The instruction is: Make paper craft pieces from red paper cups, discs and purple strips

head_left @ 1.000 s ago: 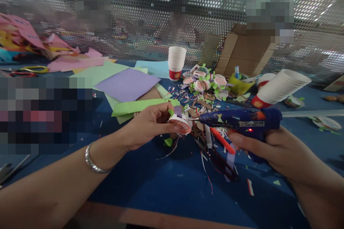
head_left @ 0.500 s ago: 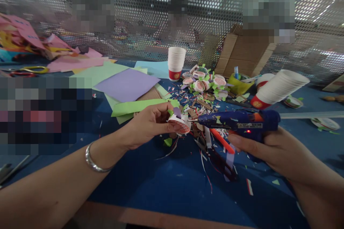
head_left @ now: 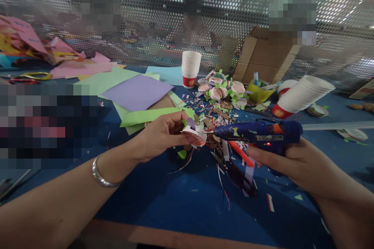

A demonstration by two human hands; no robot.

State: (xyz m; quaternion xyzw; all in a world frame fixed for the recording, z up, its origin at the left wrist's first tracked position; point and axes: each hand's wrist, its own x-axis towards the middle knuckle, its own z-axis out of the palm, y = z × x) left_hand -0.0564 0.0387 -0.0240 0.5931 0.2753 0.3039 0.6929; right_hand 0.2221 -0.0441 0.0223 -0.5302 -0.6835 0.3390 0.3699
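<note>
blue tabletop (head_left: 175, 210), paper scraps (head_left: 221, 113) mid-scene. from afar i see left hand (head_left: 159, 136) pinching small round red-and-white paper disc (head_left: 199, 139) at centre, right hand (head_left: 295, 160) gripping blue plastic glue gun (head_left: 251, 130). i'd brace the disc, skin clear of the metal nozzle (head_left: 210, 133).

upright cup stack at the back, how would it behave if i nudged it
The upright cup stack would probably tip easily, being tall and narrower at its base. Once down, its round, tapered sides would likely let it roll.
</note>
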